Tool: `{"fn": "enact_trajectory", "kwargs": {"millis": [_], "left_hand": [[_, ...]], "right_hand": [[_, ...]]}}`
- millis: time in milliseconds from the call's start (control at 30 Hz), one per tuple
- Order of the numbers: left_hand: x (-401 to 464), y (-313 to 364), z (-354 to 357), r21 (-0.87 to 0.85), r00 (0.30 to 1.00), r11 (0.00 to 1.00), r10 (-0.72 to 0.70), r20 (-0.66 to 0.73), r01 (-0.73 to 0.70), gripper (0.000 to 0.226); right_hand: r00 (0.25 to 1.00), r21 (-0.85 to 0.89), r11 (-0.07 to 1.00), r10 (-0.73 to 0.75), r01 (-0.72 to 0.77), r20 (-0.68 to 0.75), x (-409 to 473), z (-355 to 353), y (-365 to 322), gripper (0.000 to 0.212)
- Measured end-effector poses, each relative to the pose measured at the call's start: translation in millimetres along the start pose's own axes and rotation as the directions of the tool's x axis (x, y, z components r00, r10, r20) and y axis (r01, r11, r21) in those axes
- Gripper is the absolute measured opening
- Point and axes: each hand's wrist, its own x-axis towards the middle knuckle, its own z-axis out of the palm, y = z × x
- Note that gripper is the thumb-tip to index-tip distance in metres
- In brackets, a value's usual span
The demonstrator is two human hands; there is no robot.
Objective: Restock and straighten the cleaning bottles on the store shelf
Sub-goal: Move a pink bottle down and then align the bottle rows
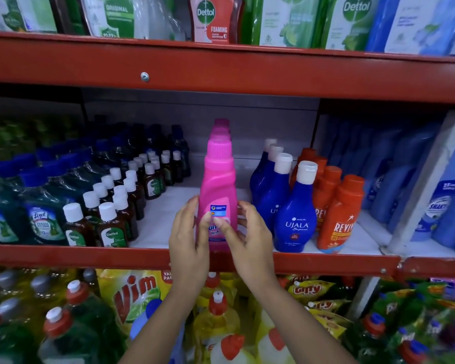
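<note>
A pink bottle (pixel 217 185) with a pink cap stands upright at the front of the middle shelf (pixel 153 229), heading a row of pink bottles behind it. My left hand (pixel 188 240) cups its lower left side, fingertips on the label. On the lower right side my right hand (pixel 247 237) rests its fingers against the bottle too. Both hands hide the lower part of the label.
Brown Dettol bottles (pixel 111 222) with white caps and green Lizol bottles (pixel 41 219) fill the left. Blue Ujala bottles (pixel 296 216) and orange Revive bottles (pixel 339 219) stand right. A red shelf beam (pixel 221 72) runs overhead. Vim bottles (pixel 137 292) sit below.
</note>
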Motion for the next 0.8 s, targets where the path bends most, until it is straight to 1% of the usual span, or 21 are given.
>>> {"fn": "enact_trajectory", "kwargs": {"millis": [67,133,167,233,267,300,367,433,467,500,567,633,733,800], "left_hand": [[-8.6,9.1,8.4,0.050,0.997,0.999,0.023,-0.072,-0.020,0.034],[-18.4,21.5,19.7,0.055,0.991,0.996,0.073,-0.116,-0.067,0.039],[-22.2,29.4,26.6,0.034,0.990,0.995,0.096,-0.107,-0.093,0.040],[-26.9,44.9,41.9,-0.047,0.993,0.992,0.113,-0.027,-0.115,0.039],[-28.2,52.3,50.3,-0.107,0.995,0.990,0.098,0.031,-0.094,0.038],[-29.3,58.7,58.6,-0.183,0.994,0.982,0.054,0.097,-0.036,0.035],[-30.0,68.6,73.6,-0.330,0.963,0.926,-0.101,0.251,0.183,0.035],[-29.1,71.3,85.5,-0.413,0.888,0.814,-0.251,0.384,0.409,0.050],[-28.9,69.7,90.6,-0.433,0.857,0.764,-0.298,0.420,0.478,0.059],[-28.5,68.8,94.3,-0.442,0.839,0.736,-0.322,0.438,0.513,0.066],[-29.1,70.2,99.6,-0.446,0.836,0.726,-0.334,0.436,0.523,0.069],[-31.6,70.8,105.1,-0.443,0.853,0.741,-0.345,0.392,0.504,0.071],[-35.1,74.0,105.1,-0.468,0.880,0.749,-0.350,0.322,0.469,0.087],[-35.0,73.5,100.1,-0.475,0.893,0.760,-0.335,0.300,0.444,0.090]], "right_hand": [[0.999,0.024,0.999,-0.027,0.028,-0.044,-3.0,-14.8,0.4,0.050],[0.983,0.068,0.995,-0.063,0.075,-0.170,-6.4,-36.7,3.5,0.043],[0.964,0.066,0.992,-0.091,0.111,-0.249,-7.4,-49.7,5.8,0.037],[0.921,0.038,0.988,-0.125,0.149,-0.368,-6.8,-73.7,13.7,0.030],[0.911,0.032,0.990,-0.113,0.136,-0.397,-5.2,-84.2,19.0,0.027],[0.911,0.039,0.994,-0.081,0.106,-0.404,-3.7,-92.2,24.2,0.026],[0.931,0.053,0.998,0.000,0.021,-0.366,-1.9,-101.9,32.2,0.033],[0.955,0.046,0.998,0.054,-0.043,-0.291,-1.4,-104.6,37.3,0.043],[0.966,0.045,0.997,0.072,-0.063,-0.247,-1.7,-104.4,39.0,0.045],[0.975,0.047,0.996,0.081,-0.073,-0.207,-2.0,-104.3,40.7,0.045],[0.982,0.048,0.996,0.076,-0.069,-0.174,-1.2,-104.6,42.9,0.043],[0.981,0.031,0.997,0.069,-0.065,-0.183,1.2,-104.1,43.0,0.038],[0.981,0.006,0.998,0.058,-0.058,-0.183,1.0,-101.2,39.1,0.034],[0.987,0.017,0.999,0.051,-0.049,-0.151,-1.0,-97.6,36.0,0.033]]}}
